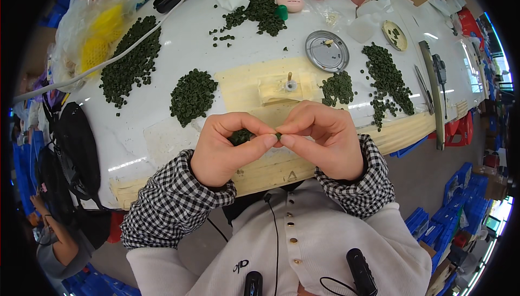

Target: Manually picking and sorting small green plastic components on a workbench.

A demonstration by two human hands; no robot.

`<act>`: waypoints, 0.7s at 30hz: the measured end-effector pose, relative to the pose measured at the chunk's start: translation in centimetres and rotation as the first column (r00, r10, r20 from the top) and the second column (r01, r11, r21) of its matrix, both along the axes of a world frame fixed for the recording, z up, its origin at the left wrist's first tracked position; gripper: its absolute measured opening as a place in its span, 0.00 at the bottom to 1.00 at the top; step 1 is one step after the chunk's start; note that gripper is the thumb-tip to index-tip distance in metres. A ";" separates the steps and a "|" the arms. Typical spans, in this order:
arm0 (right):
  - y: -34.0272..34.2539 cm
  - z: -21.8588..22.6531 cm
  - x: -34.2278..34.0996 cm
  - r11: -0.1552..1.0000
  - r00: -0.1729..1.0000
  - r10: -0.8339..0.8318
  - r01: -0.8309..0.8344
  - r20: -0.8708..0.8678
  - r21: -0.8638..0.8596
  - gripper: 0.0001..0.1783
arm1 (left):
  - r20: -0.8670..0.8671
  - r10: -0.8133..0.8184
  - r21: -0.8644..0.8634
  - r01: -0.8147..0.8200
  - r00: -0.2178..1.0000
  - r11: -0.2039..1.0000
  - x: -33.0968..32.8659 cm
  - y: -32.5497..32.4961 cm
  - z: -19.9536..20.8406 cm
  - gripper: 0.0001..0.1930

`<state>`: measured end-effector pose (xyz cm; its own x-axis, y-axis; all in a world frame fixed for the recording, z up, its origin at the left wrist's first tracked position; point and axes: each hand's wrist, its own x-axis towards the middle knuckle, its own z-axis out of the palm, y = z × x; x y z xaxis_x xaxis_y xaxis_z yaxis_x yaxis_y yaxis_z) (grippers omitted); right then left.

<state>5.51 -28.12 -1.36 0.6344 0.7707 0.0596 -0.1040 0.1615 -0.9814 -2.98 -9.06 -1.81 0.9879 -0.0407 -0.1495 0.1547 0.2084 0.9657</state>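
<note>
My left hand [225,147] and my right hand [327,141] meet over the near edge of the table. Thumb and forefinger of each pinch one small dark green piece [278,135] between them; its exact kind is too small to make out. Partly hidden behind my left fingers is a little group of similar green pieces [240,137]. Just beyond my fingertips stands a tape-covered block [273,91] with a metal fitting [291,85] and a thin upright pin. A rounded heap of green pieces [193,96] lies left of it, and a smaller heap [337,88] to its right.
More green pieces lie in piles at the far left [132,60], back [264,13] and right [387,74]. A round metal lid [327,51] and a cream dish [394,35] sit beyond my right hand. A white cable [124,55] crosses the left side. Tweezers [424,89] lie at right.
</note>
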 end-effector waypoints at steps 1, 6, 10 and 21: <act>0.0 0.0 0.0 1.000 1.000 0.000 0.000 0.010 0.000 0.06 | 0.003 0.000 0.001 0.000 1.000 1.000 0.0 0.0 0.0 0.04; 0.2 0.0 -0.2 0.999 0.998 -0.051 0.051 -0.021 0.009 0.07 | -0.082 0.017 -0.107 -0.026 0.997 0.994 0.1 -0.2 0.6 0.05; 0.2 -0.1 -0.2 0.998 0.998 -0.056 0.057 -0.010 0.009 0.07 | -0.023 0.034 -0.063 -0.036 0.999 0.997 0.1 -0.4 0.3 0.05; 0.3 -0.3 -0.3 0.998 0.998 -0.055 0.055 0.012 0.012 0.07 | 0.003 0.056 0.074 -0.056 0.998 0.996 0.0 -0.5 0.4 0.05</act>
